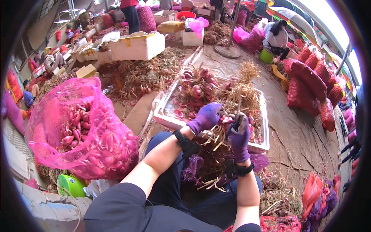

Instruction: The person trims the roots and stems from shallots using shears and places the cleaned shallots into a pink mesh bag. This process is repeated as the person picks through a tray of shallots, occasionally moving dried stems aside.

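My left hand (206, 116), in a purple glove, is closed on shallots (226, 120) at the near edge of a white foam tray (170, 120). Just to its right, my gloved right hand (240, 136) grips a pair of scissors (239, 105), their metal end pointing up and away. Fingers hide part of the scissors' handles. Inside the tray lie red shallots (197, 91) with dry stalks and roots, and a heap of straw-coloured stalks (243, 92) on the right. More cut stalks (212, 149) hang and lie over my lap, below both hands.
A pink mesh bag (112, 152) full of shallots stands at my left, beside a green plastic container (72, 185). White foam boxes (137, 46) and stalk heaps (143, 75) lie beyond. Red sacks (305, 87) are at right; another person (276, 36) sits behind them.
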Tool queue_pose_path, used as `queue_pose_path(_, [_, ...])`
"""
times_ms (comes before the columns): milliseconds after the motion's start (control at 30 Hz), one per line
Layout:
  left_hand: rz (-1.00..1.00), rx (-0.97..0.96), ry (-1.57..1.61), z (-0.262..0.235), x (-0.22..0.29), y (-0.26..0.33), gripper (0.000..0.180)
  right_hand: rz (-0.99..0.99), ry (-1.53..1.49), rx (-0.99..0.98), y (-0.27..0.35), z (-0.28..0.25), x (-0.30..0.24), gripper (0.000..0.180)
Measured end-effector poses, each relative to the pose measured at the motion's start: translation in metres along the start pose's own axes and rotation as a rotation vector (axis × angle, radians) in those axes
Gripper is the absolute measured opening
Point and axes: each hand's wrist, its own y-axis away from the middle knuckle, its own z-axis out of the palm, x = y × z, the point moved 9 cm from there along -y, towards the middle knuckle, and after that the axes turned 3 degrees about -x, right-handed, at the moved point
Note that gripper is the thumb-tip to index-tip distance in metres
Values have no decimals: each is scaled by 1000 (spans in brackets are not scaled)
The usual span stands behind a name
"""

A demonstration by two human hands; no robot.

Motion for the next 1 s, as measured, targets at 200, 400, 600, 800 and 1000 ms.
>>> queue_pose_path(200, [-324, -362, 548, 27, -49, 5, 23, 383, -661, -133, 5, 13, 16, 48])
queue_pose_path(400, [-243, -81, 331, 19, -30, -2, 19, 541, -823, 22, 13, 14, 43, 43])
queue_pose_path(600, [-62, -18, 387, 10, -17, 0, 16, 617, -881, -126, 17, 32, 23, 43])
queue_pose_path(800, [-143, -107, 610, 15, -24, 11, 18, 561, -873, -70, 17, 25, 25, 39])
queue_pose_path(1000, [75, 130, -239, -11, -59, -9, 23, -186, 629, -297, 52, -46, 9, 38])
